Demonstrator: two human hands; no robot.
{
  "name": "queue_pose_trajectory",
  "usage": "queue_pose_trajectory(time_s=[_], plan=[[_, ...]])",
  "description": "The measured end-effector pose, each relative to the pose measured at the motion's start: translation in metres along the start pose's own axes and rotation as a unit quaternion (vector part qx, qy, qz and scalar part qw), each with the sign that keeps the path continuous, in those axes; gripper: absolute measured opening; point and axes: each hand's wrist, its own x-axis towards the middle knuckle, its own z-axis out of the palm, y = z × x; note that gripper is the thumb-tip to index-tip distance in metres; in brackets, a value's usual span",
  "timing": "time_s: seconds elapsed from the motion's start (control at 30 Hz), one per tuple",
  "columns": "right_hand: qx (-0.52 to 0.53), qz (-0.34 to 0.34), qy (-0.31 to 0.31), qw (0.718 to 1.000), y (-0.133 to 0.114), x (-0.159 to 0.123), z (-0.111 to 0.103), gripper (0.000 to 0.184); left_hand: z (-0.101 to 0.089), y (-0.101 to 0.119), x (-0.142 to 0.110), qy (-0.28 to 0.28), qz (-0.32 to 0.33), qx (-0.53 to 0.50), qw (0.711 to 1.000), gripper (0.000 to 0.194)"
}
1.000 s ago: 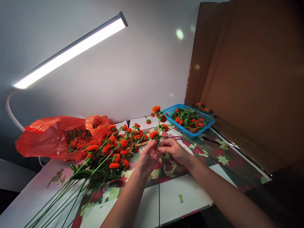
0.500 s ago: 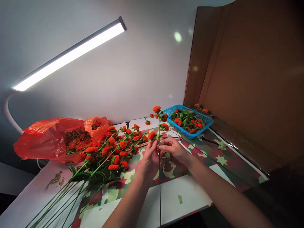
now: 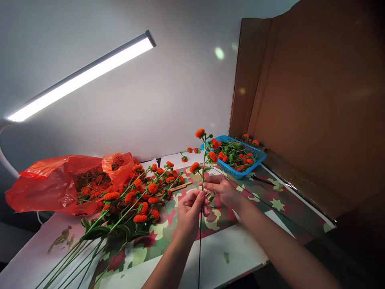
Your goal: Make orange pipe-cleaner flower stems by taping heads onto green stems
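Observation:
An artificial flower stem [image 3: 203, 170] stands upright in front of me, with several fuzzy orange blooms and green buds on its upper part and a bare dark wire below. My left hand [image 3: 191, 206] pinches the stem between thumb and fingers. Just above it, my right hand [image 3: 222, 191] has its thumb and fingertips closed on the same stem. A small shiny ring-shaped thing, perhaps a tape roll [image 3: 210, 196], shows between the hands, partly hidden by fingers.
Finished-looking orange flower stems [image 3: 141, 200] lie on the left beside a red plastic bag [image 3: 54, 176] of more blooms. A blue basket [image 3: 240, 174] holds flower pieces at the back right. Wooden sticks [image 3: 180, 187] lie behind my hands. A lamp [image 3: 87, 76] and cardboard [image 3: 306, 92] stand around.
My left hand has moved down along the stem, below the right. The stem now leans slightly right at the top, and the ring-shaped thing shows more clearly. The view has shifted slightly.

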Motion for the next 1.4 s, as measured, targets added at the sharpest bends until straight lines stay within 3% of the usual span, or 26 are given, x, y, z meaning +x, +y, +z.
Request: queue_pose_trajectory(time_s=[0.13, 0.27, 0.33, 0.47, 0.67, 0.77, 0.87, 0.97, 1.07, 1.2, 1.3, 1.4], plan=[[0.086, 0.05, -0.04, 0.994, 0.002, -0.004, 0.002, 0.015, 0.001, 0.003, -0.002, -0.063, -0.097, -0.12, 0.986, 0.029], [0.124, 0.074, -0.072, 0.987, -0.001, -0.005, 0.001, 0.021, 0.0, 0.001, -0.002, -0.094, -0.165, -0.147, 0.971, 0.032], [0.101, 0.058, -0.068, 0.991, -0.001, -0.004, 0.0, 0.019, -0.002, 0.0, 0.0, -0.076, -0.151, -0.109, 0.98, 0.031], [0.008, 0.021, -0.016, 1.0, 0.0, 0.0, 0.0, 0.02, -0.005, 0.005, 0.004, 0.015, -0.051, 0.051, 0.997, 0.028], [-0.08, -0.026, 0.05, 0.995, -0.001, 0.0, 0.009, 0.022, -0.009, 0.017, 0.003, 0.029, 0.053, 0.225, 0.973, 0.023], [-0.077, -0.034, 0.029, 0.996, 0.0, -0.002, 0.011, 0.023, -0.01, 0.02, 0.002, 0.022, 0.044, 0.181, 0.982, 0.024], [-0.031, -0.017, 0.009, 0.999, 0.002, -0.005, 0.013, 0.024, -0.01, 0.019, 0.003, 0.008, -0.021, 0.045, 0.999, 0.027], [0.055, 0.044, -0.022, 0.997, 0.004, -0.009, 0.014, 0.025, -0.01, 0.014, 0.006, -0.051, -0.115, -0.07, 0.99, 0.035], [0.084, 0.091, -0.047, 0.991, 0.002, -0.011, 0.012, 0.024, -0.01, 0.008, 0.007, -0.079, -0.171, -0.107, 0.976, 0.039], [0.032, 0.048, 0.002, 0.998, -0.003, -0.006, 0.007, 0.022, -0.008, 0.01, 0.006, -0.021, -0.093, 0.026, 0.995, 0.031], [-0.019, 0.012, 0.033, 0.999, -0.005, -0.001, 0.007, 0.023, -0.008, 0.016, 0.005, 0.0, -0.022, 0.127, 0.992, 0.024], [-0.044, -0.003, 0.029, 0.999, -0.001, 0.0, 0.008, 0.024, -0.009, 0.017, 0.006, -0.005, -0.029, 0.089, 0.996, 0.024]])
